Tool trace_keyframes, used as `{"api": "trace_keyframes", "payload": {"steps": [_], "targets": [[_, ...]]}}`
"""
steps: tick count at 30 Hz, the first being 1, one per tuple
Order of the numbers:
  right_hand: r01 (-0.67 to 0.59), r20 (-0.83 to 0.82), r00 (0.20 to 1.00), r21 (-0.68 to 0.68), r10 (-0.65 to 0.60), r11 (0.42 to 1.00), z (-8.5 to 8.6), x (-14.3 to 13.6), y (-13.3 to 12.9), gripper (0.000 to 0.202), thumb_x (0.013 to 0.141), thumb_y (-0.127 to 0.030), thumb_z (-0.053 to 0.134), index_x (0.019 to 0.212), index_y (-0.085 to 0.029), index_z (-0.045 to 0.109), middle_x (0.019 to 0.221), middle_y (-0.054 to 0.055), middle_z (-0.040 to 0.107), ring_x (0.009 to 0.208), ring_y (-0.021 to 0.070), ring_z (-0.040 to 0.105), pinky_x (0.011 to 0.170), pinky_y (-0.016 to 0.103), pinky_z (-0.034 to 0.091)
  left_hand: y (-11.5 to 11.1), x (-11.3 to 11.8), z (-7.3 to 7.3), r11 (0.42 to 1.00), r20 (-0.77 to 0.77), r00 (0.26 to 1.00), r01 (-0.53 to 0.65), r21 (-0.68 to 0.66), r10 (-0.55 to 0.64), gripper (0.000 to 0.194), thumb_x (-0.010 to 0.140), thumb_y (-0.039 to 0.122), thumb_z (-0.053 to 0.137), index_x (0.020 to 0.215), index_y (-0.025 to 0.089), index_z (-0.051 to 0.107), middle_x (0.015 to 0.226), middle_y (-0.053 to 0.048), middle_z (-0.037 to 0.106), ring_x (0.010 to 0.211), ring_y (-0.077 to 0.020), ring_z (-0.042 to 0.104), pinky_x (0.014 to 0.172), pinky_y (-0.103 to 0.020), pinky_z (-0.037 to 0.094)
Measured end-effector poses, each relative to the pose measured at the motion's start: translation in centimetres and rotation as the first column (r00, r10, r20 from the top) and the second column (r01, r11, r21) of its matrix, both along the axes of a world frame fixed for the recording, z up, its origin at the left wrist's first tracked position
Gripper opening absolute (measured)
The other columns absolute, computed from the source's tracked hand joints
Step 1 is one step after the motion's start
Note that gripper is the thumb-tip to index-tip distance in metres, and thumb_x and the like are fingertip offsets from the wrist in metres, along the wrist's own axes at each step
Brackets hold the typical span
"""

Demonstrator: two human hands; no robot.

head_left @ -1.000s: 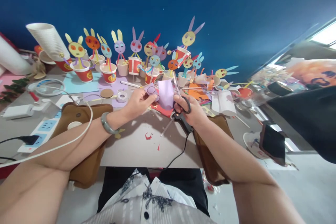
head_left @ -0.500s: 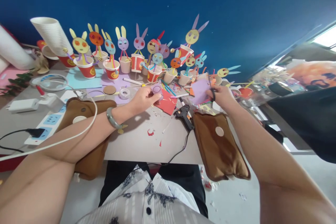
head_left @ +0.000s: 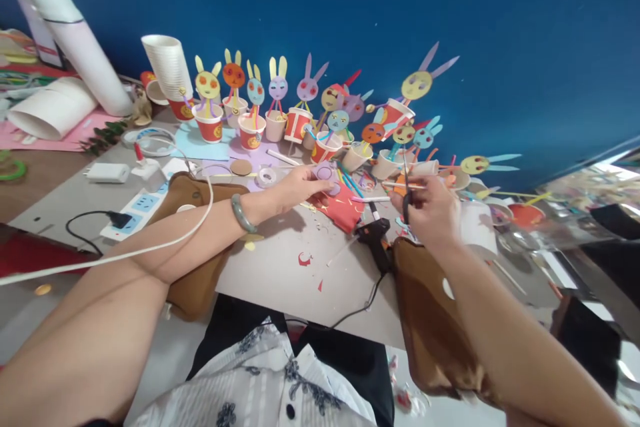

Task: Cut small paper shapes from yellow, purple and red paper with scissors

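My left hand (head_left: 299, 188) pinches a small purple paper piece (head_left: 327, 175) with a round outline drawn on it, above red paper (head_left: 344, 211) that has thin scraps on it. My right hand (head_left: 436, 213) is closed around dark-handled scissors (head_left: 407, 195), their blades pointing up and away from me. The scissors are apart from the purple piece. Between my hands lie a white-and-pink marker (head_left: 371, 199) and a black glue gun (head_left: 376, 240) with its cord trailing toward me.
Paper cups with bunny figures, such as a yellow-headed one (head_left: 207, 85), line the blue wall (head_left: 300, 0). Brown pouches (head_left: 430, 320) lie at both sides. A power strip (head_left: 135, 210) and a white cable (head_left: 165, 240) are at left. Red scraps (head_left: 305, 259) dot the table.
The larger purple sheet by my right hand is no longer there; the scissors show more plainly. My left hand still holds the small purple piece. My view has turned left.
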State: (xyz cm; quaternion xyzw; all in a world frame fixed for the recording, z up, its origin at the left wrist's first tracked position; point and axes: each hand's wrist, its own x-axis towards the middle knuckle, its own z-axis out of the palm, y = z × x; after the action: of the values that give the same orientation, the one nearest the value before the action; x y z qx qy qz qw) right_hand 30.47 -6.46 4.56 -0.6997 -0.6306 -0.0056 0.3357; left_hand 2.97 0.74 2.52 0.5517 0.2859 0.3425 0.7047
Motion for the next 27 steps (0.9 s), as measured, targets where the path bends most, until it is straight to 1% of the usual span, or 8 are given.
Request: {"api": "trace_keyframes", "payload": {"steps": [2,3,6,11,15,21,25,27], "targets": [[-0.116,-0.236,0.966,-0.023,0.107,0.993,-0.1,-2.9,0.1,0.044,0.076,-0.057,0.075,0.096,-0.02,0.064,0.06,-0.001,0.063,0.053,0.018,0.059,0.056,0.032,0.045,0.0,0.0,0.2,1.0,-0.034,0.999,0.013,0.008,-0.012,0.01,0.085,0.016,0.065,0.078,0.011,0.061,0.067,0.0,0.065,0.059,-0.0074,0.063,0.063,-0.022,0.052],[-0.168,-0.322,0.935,-0.024,0.152,0.985,-0.2,-4.1,0.1,0.041,0.076,-0.054,0.076,0.095,-0.02,0.064,0.063,0.0,0.064,0.055,0.0174,0.06,0.055,0.03,0.046,-0.1,-0.1,0.3,0.999,-0.053,0.998,0.025,0.025,-0.024,0.01,0.085,0.016,0.065,0.077,0.011,0.061,0.066,-0.001,0.065,0.059,-0.008,0.064,0.061,-0.021,0.052],[-0.248,-0.44,0.873,-0.023,0.213,0.968,-1.1,-6.4,0.0,0.04,0.071,-0.051,0.082,0.091,-0.021,0.063,0.062,-0.001,0.062,0.056,0.0166,0.059,0.055,0.028,0.045,-0.3,-0.3,0.8,0.991,-0.096,0.994,0.064,0.121,-0.052,0.007,0.083,0.014,0.065,0.077,0.011,0.062,0.063,-0.001,0.066,0.057,-0.0084,0.063,0.057,-0.02,0.051],[-0.273,-0.45,0.866,-0.06,0.218,0.96,-2.5,-6.5,-0.6,0.038,0.072,-0.049,0.082,0.092,-0.021,0.065,0.064,-0.002,0.06,0.059,0.016,0.058,0.058,0.028,0.044,-0.5,-0.5,1.3,0.982,-0.138,0.988,0.093,0.165,-0.07,0.011,0.083,0.015,0.064,0.074,0.012,0.058,0.063,0.0,0.065,0.053,-0.0061,0.059,0.054,-0.018,0.047],[-0.338,-0.378,0.884,-0.116,0.273,0.934,-2.5,-5.5,-1.0,0.04,0.072,-0.052,0.082,0.091,-0.021,0.066,0.066,-0.001,0.061,0.061,0.0157,0.056,0.062,0.029,0.045,0.0,-0.5,0.7,0.984,-0.102,0.993,0.068,0.167,-0.052,0.011,0.082,0.019,0.066,0.078,0.013,0.058,0.062,0.002,0.063,0.053,-0.0062,0.057,0.054,-0.019,0.047],[-0.38,-0.29,0.905,-0.217,0.313,0.899,-2.3,-5.2,-1.3,0.046,0.074,-0.06,0.078,0.09,-0.02,0.066,0.066,0.002,0.064,0.063,0.0173,0.057,0.061,0.029,0.046,0.3,-0.4,0.2,0.984,-0.139,0.989,-0.032,0.174,0.056,0.013,0.085,0.018,0.063,0.074,0.014,0.058,0.059,0.004,0.057,0.054,-0.0045,0.055,0.055,-0.017,0.045],[-0.436,-0.232,0.895,-0.267,0.381,0.86,-2.1,-5.5,-1.0,0.044,0.078,-0.061,0.074,0.085,-0.02,0.062,0.055,-0.003,0.055,0.054,0.0135,0.047,0.058,0.028,0.041,0.2,-0.3,0.4,0.996,-0.115,0.992,-0.048,0.081,0.057,0.007,0.089,0.018,0.056,0.084,0.014,0.058,0.072,0.001,0.065,0.058,-0.0064,0.062,0.057,-0.019,0.05],[-0.441,-0.223,0.894,-0.279,0.389,0.853,-2.1,-5.6,-0.9,0.044,0.078,-0.061,0.073,0.084,-0.02,0.061,0.052,-0.005,0.049,0.051,0.0122,0.042,0.054,0.027,0.037,0.2,-0.3,0.5,0.996,-0.108,0.993,-0.042,0.079,0.051,0.007,0.089,0.019,0.057,0.084,0.014,0.057,0.074,0.0,0.066,0.056,-0.0064,0.063,0.055,-0.02,0.05]]}}
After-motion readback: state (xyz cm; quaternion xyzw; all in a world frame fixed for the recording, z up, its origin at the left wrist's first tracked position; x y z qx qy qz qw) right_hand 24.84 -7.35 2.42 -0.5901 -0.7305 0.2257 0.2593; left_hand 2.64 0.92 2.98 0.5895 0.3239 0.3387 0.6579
